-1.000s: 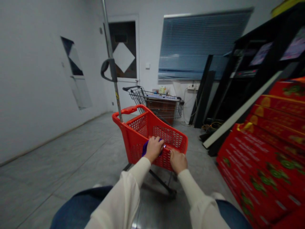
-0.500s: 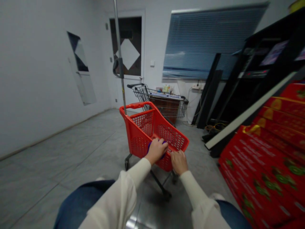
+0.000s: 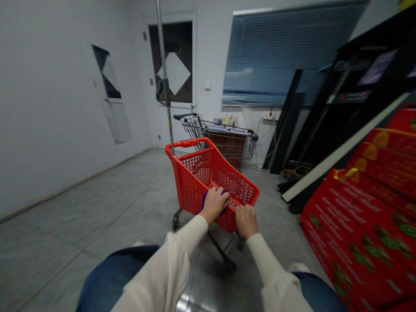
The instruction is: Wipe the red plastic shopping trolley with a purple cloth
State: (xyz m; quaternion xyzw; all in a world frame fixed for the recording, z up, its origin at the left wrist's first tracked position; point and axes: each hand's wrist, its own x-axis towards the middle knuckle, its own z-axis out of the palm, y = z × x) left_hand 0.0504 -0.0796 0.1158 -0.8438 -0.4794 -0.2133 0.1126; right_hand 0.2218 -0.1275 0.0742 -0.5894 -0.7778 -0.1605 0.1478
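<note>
A red plastic shopping cart with latticed sides stands in front of me on a dark wheeled frame. My left hand is closed over a purple cloth, pressing it against the cart's near rim; only edges of the cloth show around my fingers. At the near right corner, my right hand has its fingers curled over the rim and grips the cart. A metal pole with a dark grey grip rises from the cart's handle end.
Behind the red cart is a wire shopping cart, near a brown cabinet with small items on top. Stacked red boxes stand close on the right. A long pale board leans beside dark panels. A white wall runs along the left.
The red cart and both hands sit slightly further right in the view. Each hand keeps the same hold on the cart and cloth.
</note>
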